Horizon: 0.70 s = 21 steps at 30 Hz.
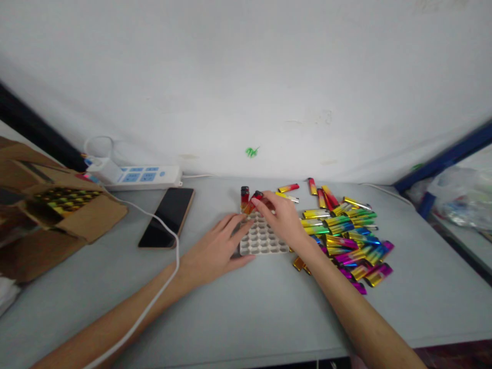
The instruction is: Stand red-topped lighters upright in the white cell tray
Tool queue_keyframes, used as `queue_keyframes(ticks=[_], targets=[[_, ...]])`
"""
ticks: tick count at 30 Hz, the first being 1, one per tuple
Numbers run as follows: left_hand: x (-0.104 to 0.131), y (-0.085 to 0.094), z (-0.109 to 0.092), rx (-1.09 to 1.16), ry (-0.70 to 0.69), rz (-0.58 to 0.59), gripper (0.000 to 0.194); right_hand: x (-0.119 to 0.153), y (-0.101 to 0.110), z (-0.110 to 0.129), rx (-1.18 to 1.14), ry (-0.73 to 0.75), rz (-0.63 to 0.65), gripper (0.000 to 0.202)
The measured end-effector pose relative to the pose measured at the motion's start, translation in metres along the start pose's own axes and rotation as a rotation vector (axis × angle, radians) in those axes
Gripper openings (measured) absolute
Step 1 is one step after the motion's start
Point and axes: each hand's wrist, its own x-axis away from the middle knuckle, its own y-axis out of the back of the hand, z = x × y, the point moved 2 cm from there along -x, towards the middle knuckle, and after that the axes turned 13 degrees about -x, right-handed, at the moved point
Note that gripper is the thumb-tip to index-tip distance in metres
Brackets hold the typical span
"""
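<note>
A pale tray with rows of small holes (264,241) lies on the grey table between my hands. One red lighter (245,197) stands upright at its far left corner. My right hand (282,218) pinches another red and yellow lighter (251,204), tilted, beside the standing one. Resting along the tray's left side is my left hand (221,243), its fingers apart and fingertips on the tray edge near the held lighter. To the right lies a loose pile of shiny lighters (342,241) in yellow, green, blue, purple and red.
Left of my arm lie a black phone (167,218) and a white power strip (149,176). A white cable (177,251) crosses over my left forearm. An open cardboard box (96,220) holding packed lighters stands far left; plastic bags (463,195) are far right. A wall backs the table.
</note>
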Motion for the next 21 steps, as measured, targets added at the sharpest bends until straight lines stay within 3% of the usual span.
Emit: queue_keyframes(ticks=[4,8,14,21], targets=[[0.0,0.002,-0.002,0.02,-0.003,-0.008,0.073,0.003,-0.009,-0.003,0.148,0.091,0.1,0.014],[0.0,0.003,-0.003,0.011,0.009,0.005,0.072,-0.001,-0.013,-0.002,0.26,0.056,0.162,0.013],[-0.001,0.001,-0.001,0.011,0.008,-0.002,0.067,-0.019,-0.007,0.015,0.525,-0.031,0.329,0.015],[-0.001,0.0,0.0,-0.012,0.004,-0.003,0.065,-0.031,0.005,0.031,0.652,0.021,0.528,0.022]])
